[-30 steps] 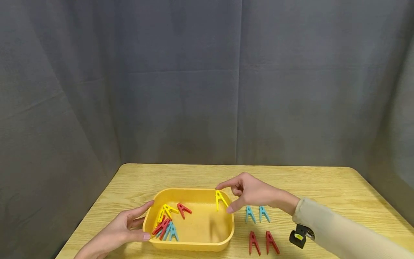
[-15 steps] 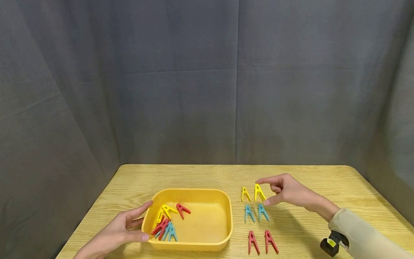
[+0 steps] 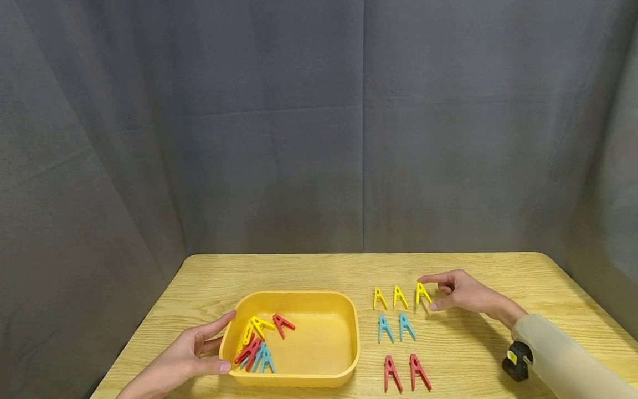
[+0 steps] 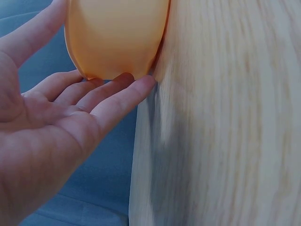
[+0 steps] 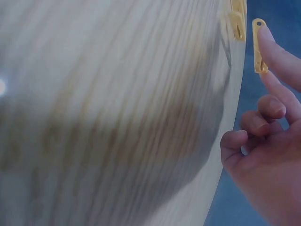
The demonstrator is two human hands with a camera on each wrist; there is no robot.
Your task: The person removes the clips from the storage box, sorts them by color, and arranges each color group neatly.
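My right hand (image 3: 427,292) pinches a yellow clothespin (image 3: 422,292) between index finger and thumb, standing it on the wooden table (image 3: 319,271) as the third in a yellow row. In the right wrist view the index fingertip (image 5: 269,40) touches that clothespin (image 5: 258,47). Two more yellow clothespins (image 3: 389,297) stand to its left. My left hand (image 3: 214,341) rests with straight fingers against the left wall of a yellow tray (image 3: 294,379). The left wrist view shows its fingers (image 4: 113,94) under the tray's corner (image 4: 117,37).
Inside the tray, at its left end, lie several yellow, red and blue clothespins (image 3: 256,341). Two blue clothespins (image 3: 395,327) and two red ones (image 3: 405,373) stand in rows in front of the yellow row. A grey curtain hangs behind the table.
My right hand carried the yellow clothespin from above the tray's right rim rightward, past the two standing yellow ones, and set it down at the row's right end. The left hand has not moved.
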